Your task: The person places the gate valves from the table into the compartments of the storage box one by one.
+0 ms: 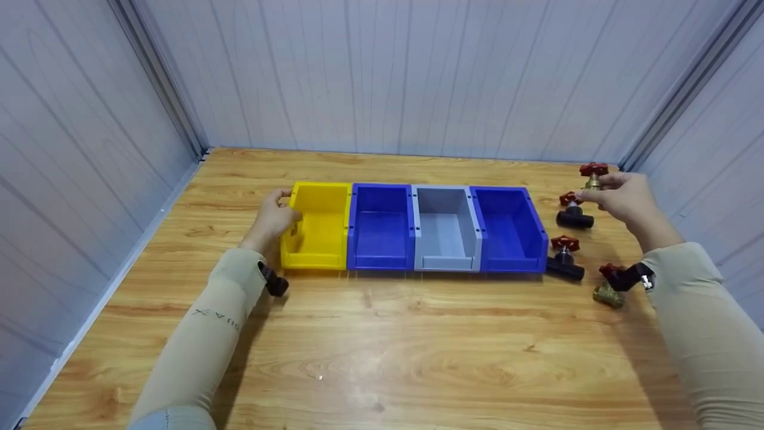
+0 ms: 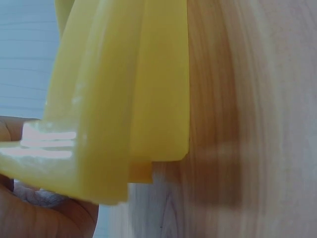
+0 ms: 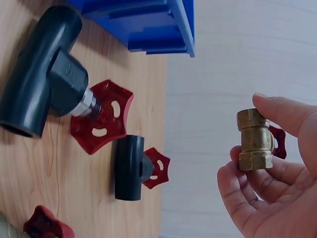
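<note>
My left hand (image 1: 271,221) grips the left side wall of a yellow storage bin (image 1: 316,261), thumb over the inside and fingers outside. The left wrist view shows the bin's yellow side (image 2: 106,99) close up. Off to the right, my right hand (image 1: 632,197) holds a brass gate valve (image 3: 255,141) with a red handwheel, pinched between thumb and fingers above the table. Two black tee-shaped valves with red handwheels, a farther one (image 1: 575,219) and a nearer one (image 1: 565,269), stand beside that hand. Another brass valve (image 1: 609,295) lies near the right wrist, partly covered by the wrist camera.
Next to the yellow bin, in one row, come a blue bin (image 1: 381,263), a grey bin (image 1: 447,263) and a second blue bin (image 1: 514,265). The nearer black valve lies close against the last bin. White panel walls (image 1: 382,77) enclose the wooden table (image 1: 382,346) behind and at both sides.
</note>
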The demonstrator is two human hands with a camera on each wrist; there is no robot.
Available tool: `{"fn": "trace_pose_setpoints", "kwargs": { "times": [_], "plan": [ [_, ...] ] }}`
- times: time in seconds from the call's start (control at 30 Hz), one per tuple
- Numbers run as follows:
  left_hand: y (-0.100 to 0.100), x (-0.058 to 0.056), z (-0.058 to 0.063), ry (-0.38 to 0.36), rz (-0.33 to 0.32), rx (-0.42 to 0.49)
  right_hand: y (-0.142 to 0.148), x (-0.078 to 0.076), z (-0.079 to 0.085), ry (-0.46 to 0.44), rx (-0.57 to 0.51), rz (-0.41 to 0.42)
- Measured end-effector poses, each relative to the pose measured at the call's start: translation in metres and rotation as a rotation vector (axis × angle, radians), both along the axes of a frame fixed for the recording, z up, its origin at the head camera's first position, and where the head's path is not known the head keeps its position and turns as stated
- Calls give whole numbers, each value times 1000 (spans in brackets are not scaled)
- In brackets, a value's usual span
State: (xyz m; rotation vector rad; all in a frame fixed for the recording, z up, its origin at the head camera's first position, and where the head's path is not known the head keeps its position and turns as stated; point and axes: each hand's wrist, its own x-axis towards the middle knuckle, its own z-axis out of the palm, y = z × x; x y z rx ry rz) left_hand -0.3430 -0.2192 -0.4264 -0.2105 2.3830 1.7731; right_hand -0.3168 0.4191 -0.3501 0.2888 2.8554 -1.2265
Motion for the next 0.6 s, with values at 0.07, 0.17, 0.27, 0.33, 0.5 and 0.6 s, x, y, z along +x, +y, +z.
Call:
{"fn": "trace_pose_setpoints", "kwargs": {
  "times": [0.07,0.17,0.27,0.33,0.5,0.6],
  "plan": [
    [0,0,0,-2,4,4,-2,0,1,-2,-2,0],
    [1,-1,0,0,5,7,-6,1,3,-5,-3,3],
    [1,-2,-1,-3,9,13,-10,1,5,-6,1,7],
    [1,-2,-1,-6,10,16,-13,1,5,-3,-10,10],
    [2,-3,-1,-9,5,8,-23,0,7,22,-50,34],
    [2,-3,-1,-9,1,-1,-28,0,8,33,-55,46]
  ]
}}
